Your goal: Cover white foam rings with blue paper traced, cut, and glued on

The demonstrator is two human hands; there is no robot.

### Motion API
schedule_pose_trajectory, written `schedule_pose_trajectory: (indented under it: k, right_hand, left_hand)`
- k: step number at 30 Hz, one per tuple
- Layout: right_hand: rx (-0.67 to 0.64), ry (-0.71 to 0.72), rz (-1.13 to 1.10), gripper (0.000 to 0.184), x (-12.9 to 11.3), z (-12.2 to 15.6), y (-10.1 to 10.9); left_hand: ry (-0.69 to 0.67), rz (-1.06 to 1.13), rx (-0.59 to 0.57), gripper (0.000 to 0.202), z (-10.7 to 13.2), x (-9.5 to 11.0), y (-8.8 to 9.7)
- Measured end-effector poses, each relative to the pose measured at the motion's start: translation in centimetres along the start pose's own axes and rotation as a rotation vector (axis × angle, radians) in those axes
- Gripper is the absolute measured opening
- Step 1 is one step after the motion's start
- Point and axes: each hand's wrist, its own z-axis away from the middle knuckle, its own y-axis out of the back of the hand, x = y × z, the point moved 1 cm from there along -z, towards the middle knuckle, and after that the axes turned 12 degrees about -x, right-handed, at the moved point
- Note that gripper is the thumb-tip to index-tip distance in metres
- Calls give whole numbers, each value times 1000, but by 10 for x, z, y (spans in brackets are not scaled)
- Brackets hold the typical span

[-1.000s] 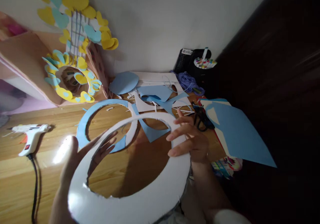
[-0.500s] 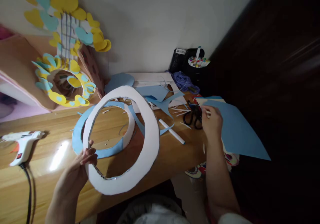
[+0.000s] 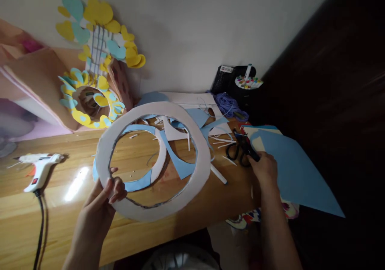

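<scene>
My left hand grips the lower left rim of a large white foam ring, holding it tilted above the wooden table. Under the ring lie a blue paper ring and blue offcuts. Over at the right, my right hand has its fingers closed at the black scissors, which lie beside a big blue paper sheet. A white stick lies just right of the foam ring.
A white glue gun with a black cord lies at the left. A cardboard guitar with yellow and blue paper hearts leans on the wall. A black marker holder and purple yarn stand at the back right.
My right hand let go of the foam ring and moved right to the scissors. The left hand now holds the ring alone, lower and farther from me.
</scene>
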Motion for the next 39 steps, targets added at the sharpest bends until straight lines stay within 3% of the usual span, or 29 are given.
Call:
schedule_pose_trajectory:
  k: [7, 12, 18, 23, 31, 35, 39]
  right_hand:
    - [80, 18, 78, 36, -21, 15, -1]
    - [24, -1, 105, 36, -39, 20, -10]
    - [-61, -64, 139, 26, -40, 7, -14]
    - [-16, -48, 103, 27, -39, 9, -10]
    - [62, -59, -150, 27, -30, 21, 19]
    - [-10, -37, -346, 31, -31, 30, 29]
    - [-167, 69, -614, 32, -33, 39, 42]
  left_hand:
    - [-95, -223, -37, 30, 15, 6, -21]
    - [-101, -260, -44, 31, 16, 5, -25]
    - [-130, -262, -53, 31, 19, 4, -25]
    - [-124, -216, -3, 29, 20, 7, -25]
    - [-187, -173, 34, 28, 17, 10, -21]
    - [-183, -150, 40, 29, 15, 8, -21]
    - [-168, -127, 47, 32, 14, 9, -22]
